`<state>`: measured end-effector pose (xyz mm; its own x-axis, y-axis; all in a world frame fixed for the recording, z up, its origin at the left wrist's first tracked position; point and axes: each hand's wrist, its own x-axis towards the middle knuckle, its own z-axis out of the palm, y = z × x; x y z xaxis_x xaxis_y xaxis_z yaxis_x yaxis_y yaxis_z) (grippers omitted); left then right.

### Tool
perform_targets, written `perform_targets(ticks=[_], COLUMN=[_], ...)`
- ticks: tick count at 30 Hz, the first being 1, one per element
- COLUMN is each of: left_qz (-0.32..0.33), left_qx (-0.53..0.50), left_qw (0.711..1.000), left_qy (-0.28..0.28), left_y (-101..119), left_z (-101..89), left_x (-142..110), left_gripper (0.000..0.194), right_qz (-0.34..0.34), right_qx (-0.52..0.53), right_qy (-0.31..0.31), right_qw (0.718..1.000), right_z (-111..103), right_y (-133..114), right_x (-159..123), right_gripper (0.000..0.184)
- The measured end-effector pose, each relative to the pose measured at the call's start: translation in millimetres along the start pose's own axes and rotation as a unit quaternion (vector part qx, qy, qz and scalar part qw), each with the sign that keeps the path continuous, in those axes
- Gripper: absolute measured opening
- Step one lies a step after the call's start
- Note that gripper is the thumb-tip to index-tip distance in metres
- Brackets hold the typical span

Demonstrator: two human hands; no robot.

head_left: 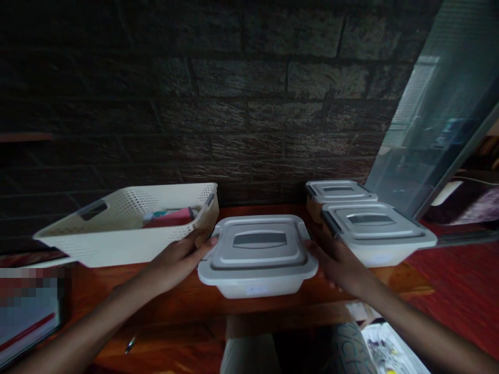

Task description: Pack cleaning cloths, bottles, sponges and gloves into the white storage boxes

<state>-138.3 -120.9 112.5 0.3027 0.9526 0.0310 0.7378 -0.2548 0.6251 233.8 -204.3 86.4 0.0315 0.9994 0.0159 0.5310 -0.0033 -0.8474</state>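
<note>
A white plastic storage box (257,288) with a light grey lid stands in front of me on the wooden table. Its lid lies on top, with a darker grey handle strip in the middle. My left hand (191,249) grips the left side of the box, thumb on the lid's edge. At the right side, my right hand (341,265) is closed around the edge; some of its fingers are hidden or dark. Left of the box is a cream perforated basket (125,248) holding a pink item (173,217) and other things I cannot make out.
Two similar lidded boxes, a nearer one (380,228) and a farther one (341,192), stand to the right. A dark brick wall (265,114) rises behind the table (163,306). A pen-like object (130,344) lies near the front. Low at right is a white tray (411,356) of small items.
</note>
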Motion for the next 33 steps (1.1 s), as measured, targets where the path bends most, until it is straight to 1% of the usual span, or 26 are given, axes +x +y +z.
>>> perform_targets(ticks=[1, 2, 3, 4, 5, 7, 9, 11, 13, 15, 18, 20, 23, 25, 28, 33], left_qz=[-0.046, -0.095, -0.137, -0.163, -0.169, -0.145, -0.118, -0.095, -0.060, -0.027, -0.021, -0.023, -0.003, 0.002, -0.007, -0.006], left_qx=[-0.052, -0.105, -0.156, -0.197, -0.225, -0.231, -0.193, -0.137, -0.076, -0.014, 0.054, 0.077, 0.103, 0.118, 0.133, 0.151], left_qw=[0.997, 0.987, 0.972, 0.958, 0.950, 0.955, 0.971, 0.985, 0.995, 1.000, 0.998, 0.996, 0.994, 0.992, 0.990, 0.988], left_qy=[-0.035, -0.073, -0.107, -0.129, -0.136, -0.117, -0.075, -0.039, -0.012, 0.000, -0.012, -0.025, -0.040, -0.047, -0.046, -0.029], left_y=[-5, -9, -11, -11, -9, -1, 8, 14, 15, 15, 15, 17, 22, 24, 26, 27], left_z=[4.1, 8.6, 13.0, 16.9, 20.0, 23.1, 22.2, 19.1, 15.5, 12.9, 10.8, 10.0, 9.1, 8.9, 9.3, 10.6], left_x=[0, 0, 0, 0, 0, -2, -3, -2, 1, 5, 8, 7, 6, 6, 8, 11], left_gripper=[0.055, 0.058, 0.060, 0.060, 0.060, 0.055, 0.053, 0.053, 0.054, 0.057, 0.064, 0.066, 0.063, 0.062, 0.063, 0.060], right_qz=[0.037, 0.065, 0.081, 0.089, 0.092, 0.084, 0.066, 0.057, 0.062, 0.066, 0.043, -0.001, -0.061, -0.079, -0.091, -0.083], right_qx=[0.052, 0.101, 0.147, 0.187, 0.214, 0.226, 0.183, 0.112, 0.046, -0.006, -0.094, -0.160, -0.239, -0.266, -0.282, -0.300], right_qy=[-0.026, -0.048, -0.062, -0.065, -0.065, -0.062, -0.066, -0.080, -0.105, -0.124, -0.116, -0.092, -0.063, -0.063, -0.061, -0.057], right_qw=[0.998, 0.992, 0.984, 0.976, 0.970, 0.968, 0.979, 0.989, 0.991, 0.990, 0.988, 0.983, 0.967, 0.959, 0.953, 0.949], right_z=[4, 7, 11, 14, 15, 15, 10, 1, -6, -12, -15, -14, -12, -10, -8, -8], right_y=[4, 8, 11, 14, 15, 13, 8, 1, -6, -12, -21, -26, -31, -32, -32, -33], right_x=[1, 2, 4, 5, 6, 7, 7, 6, 6, 7, 8, 9, 10, 11, 12, 14], right_gripper=[0.050, 0.051, 0.051, 0.050, 0.049, 0.047, 0.044, 0.042, 0.042, 0.044, 0.043, 0.039, 0.034, 0.031, 0.030, 0.024])
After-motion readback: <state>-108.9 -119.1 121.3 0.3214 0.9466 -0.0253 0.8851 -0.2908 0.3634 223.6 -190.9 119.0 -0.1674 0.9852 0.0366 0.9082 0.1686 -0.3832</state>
